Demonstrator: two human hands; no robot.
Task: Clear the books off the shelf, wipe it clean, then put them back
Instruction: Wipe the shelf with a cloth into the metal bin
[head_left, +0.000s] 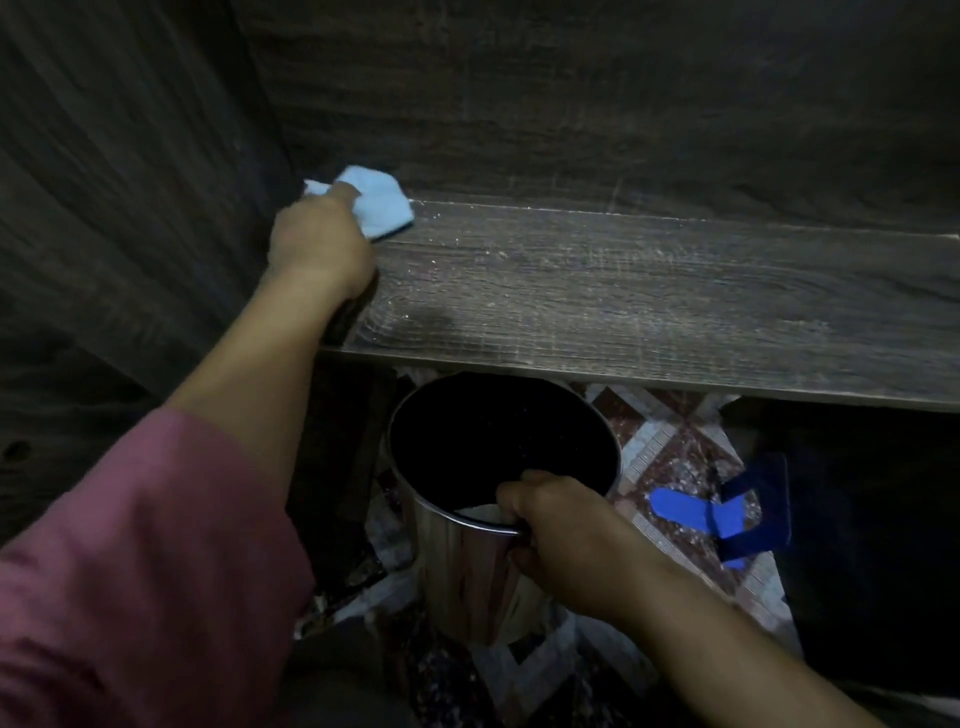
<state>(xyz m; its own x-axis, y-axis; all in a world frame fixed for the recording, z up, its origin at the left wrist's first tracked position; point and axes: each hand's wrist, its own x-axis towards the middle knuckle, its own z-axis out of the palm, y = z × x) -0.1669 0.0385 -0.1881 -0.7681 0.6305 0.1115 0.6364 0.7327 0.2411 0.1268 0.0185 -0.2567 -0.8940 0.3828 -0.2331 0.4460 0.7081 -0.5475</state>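
Note:
The dark wooden shelf (649, 301) is bare of books and speckled with pale dust. At its far left corner lies a light blue cloth (379, 205), which my left hand (317, 244) grips and presses onto the board. Just under the shelf's front edge hangs a shiny metal bin (467, 566) with a dark inside. My right hand (561, 540) grips its rim, thumb inside. No books are in view.
The shelf's dark side wall (130, 208) stands close on the left and its back panel (571, 104) behind. Below lies a patterned tiled floor (670, 447) with a blue object (727, 514) on it, and something dark at the right.

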